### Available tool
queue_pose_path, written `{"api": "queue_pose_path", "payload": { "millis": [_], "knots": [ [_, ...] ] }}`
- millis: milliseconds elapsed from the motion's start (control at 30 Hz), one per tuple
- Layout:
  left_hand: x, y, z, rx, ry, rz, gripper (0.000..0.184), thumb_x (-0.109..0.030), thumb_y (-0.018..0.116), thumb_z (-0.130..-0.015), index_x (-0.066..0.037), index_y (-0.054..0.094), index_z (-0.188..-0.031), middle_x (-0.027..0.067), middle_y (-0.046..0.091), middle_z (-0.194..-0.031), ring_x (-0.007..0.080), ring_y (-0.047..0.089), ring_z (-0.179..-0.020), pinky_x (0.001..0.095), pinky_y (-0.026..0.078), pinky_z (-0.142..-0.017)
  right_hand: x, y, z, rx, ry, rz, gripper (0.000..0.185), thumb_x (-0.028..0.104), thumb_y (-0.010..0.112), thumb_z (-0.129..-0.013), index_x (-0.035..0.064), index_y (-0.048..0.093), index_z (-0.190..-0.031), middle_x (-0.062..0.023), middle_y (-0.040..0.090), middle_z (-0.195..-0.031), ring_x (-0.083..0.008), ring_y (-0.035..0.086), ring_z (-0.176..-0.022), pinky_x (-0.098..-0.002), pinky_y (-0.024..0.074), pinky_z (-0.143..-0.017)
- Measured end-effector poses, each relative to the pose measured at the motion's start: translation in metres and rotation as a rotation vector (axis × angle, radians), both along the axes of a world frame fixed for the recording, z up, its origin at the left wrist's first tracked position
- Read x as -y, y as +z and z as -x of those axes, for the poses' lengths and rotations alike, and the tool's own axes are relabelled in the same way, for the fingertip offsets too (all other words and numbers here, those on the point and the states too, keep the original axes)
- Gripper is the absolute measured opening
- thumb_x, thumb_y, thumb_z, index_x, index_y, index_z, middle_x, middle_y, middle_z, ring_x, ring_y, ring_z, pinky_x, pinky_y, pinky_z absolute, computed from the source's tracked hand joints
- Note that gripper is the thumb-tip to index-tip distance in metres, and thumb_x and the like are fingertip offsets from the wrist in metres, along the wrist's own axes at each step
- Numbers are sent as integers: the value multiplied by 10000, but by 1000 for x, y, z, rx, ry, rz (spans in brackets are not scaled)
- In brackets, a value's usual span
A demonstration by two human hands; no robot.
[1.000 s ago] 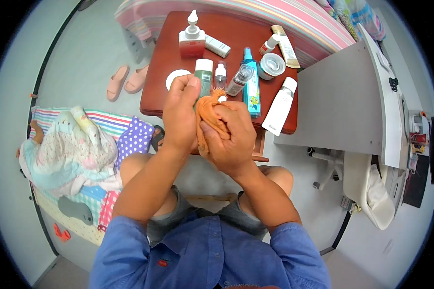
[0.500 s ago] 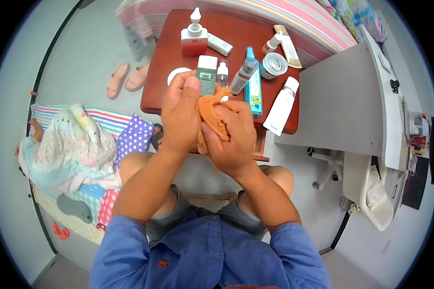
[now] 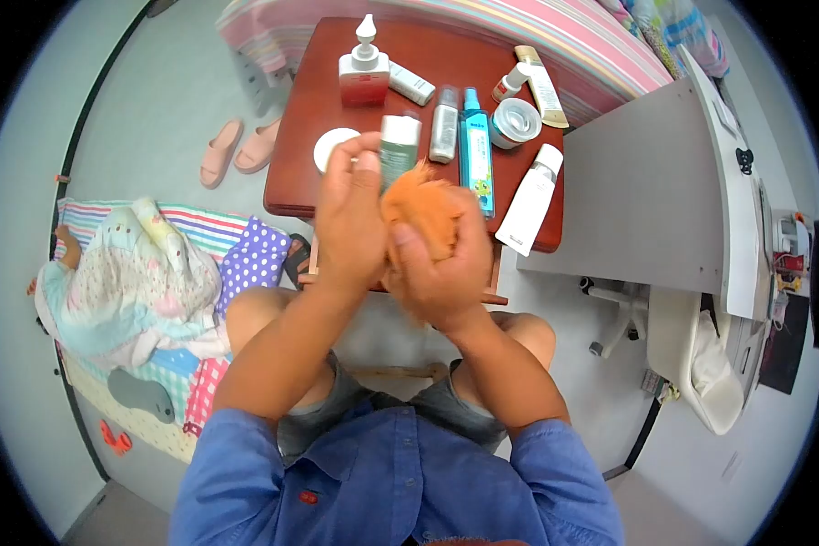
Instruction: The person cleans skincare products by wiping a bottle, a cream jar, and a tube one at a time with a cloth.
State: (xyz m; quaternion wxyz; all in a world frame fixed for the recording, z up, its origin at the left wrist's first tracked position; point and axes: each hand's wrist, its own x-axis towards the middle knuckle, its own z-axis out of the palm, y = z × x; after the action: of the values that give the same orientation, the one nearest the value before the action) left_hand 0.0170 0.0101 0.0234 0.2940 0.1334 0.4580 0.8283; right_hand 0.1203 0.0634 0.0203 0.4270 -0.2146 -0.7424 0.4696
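Observation:
My left hand (image 3: 348, 214) is closed around a green bottle with a white cap (image 3: 399, 146), held upright over the front of the table. An orange cloth (image 3: 423, 214) is bunched in my right hand (image 3: 446, 264), its fuzzy top pressed against the lower part of the bottle. The cloth and fingers hide the bottle's base. Just beyond my hands are a grey bottle with a clear cap (image 3: 444, 126) and a blue spray bottle (image 3: 476, 155). A white round lid or dish (image 3: 337, 147) sits left of the green bottle.
On the reddish-brown table (image 3: 318, 77) are a red pump bottle (image 3: 365, 80), a small white tube (image 3: 412, 84), a clear-lidded jar (image 3: 516, 123), a gold tube (image 3: 543, 86) and a white tube (image 3: 530, 202). Someone lies under a blanket (image 3: 136, 273) at left; a white chair (image 3: 682, 355) stands right.
The green bottle has shifted slightly right and turned. The cloth has moved up and spread against it. The grey bottle, earlier tilted, now appears farther back and left; a small pump bottle is now mostly hidden.

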Motion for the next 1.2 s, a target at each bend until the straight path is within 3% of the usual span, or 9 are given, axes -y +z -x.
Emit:
{"api": "queue_pose_path", "payload": {
  "millis": [233,433,600,700,867,967,1033,1067,1200],
  "knots": [
    [5,2,-13,-371,-82,137,329,-224,544,-1062,7,511,-1294,51,581,-1075,64,536,-912,232,486,-803,-15,-4,-5,2,-20,-54,361,95,722,-866,-3,557,-1171,-125,613,-1073,-263,618,-968,-380,499,-913],
    [3,3,-20,-215,-331,42,435,-241,652,-1014,41,505,-1310,60,575,-1122,63,562,-946,240,522,-794,-25,8,-7,-239,-69,282,306,92,649,-958,-4,543,-1228,-75,616,-1168,-131,584,-1049,-303,496,-943],
    [3,7,-3,329,-304,-116,307,-231,605,-1040,-12,528,-1240,51,615,-1032,108,621,-957,288,555,-825,-21,0,0,24,-27,42,307,49,713,-857,5,608,-1142,-122,633,-1079,-239,650,-966,-328,516,-880],
    [10,-9,14,423,-358,-310,307,-217,488,-1080,6,519,-1290,149,646,-1184,234,667,-1076,385,557,-953,-19,5,2,91,59,-212,327,28,734,-786,11,634,-1097,-169,617,-1049,-330,648,-925,-357,525,-833],
    [14,-5,19,312,-358,-331,367,-266,500,-1079,4,486,-1327,146,637,-1218,240,647,-1108,403,522,-1003,-14,3,0,97,109,-197,341,30,738,-780,1,627,-1101,-170,623,-1048,-319,655,-926,-367,531,-824],
    [10,10,12,148,-296,-251,461,-298,576,-1047,19,465,-1361,132,628,-1239,229,624,-1152,380,492,-1044,-19,-3,1,-18,-24,176,407,75,745,-839,-10,589,-1205,-135,648,-1116,-246,666,-983,-351,539,-874],
    [9,13,9,51,-274,-261,506,-251,655,-1014,23,448,-1384,95,601,-1239,165,596,-1113,327,489,-1002,-26,14,0,-223,195,615,533,155,757,-892,-21,509,-1329,-110,637,-1205,-196,636,-1087,-347,525,-957],
    [10,13,8,52,-273,-262,506,-251,655,-1014,23,448,-1384,95,601,-1239,165,596,-1113,327,489,-1002,-29,17,0,-208,304,660,663,249,796,-894,-18,452,-1394,-114,616,-1258,-189,622,-1136,-331,513,-989],
    [11,7,8,-69,-258,-250,591,-283,701,-977,37,434,-1397,126,584,-1288,202,580,-1187,359,461,-1062,-21,9,7,-216,348,507,632,285,810,-892,-10,495,-1352,-96,647,-1201,-171,638,-1088,-297,526,-947]
  ]
}}
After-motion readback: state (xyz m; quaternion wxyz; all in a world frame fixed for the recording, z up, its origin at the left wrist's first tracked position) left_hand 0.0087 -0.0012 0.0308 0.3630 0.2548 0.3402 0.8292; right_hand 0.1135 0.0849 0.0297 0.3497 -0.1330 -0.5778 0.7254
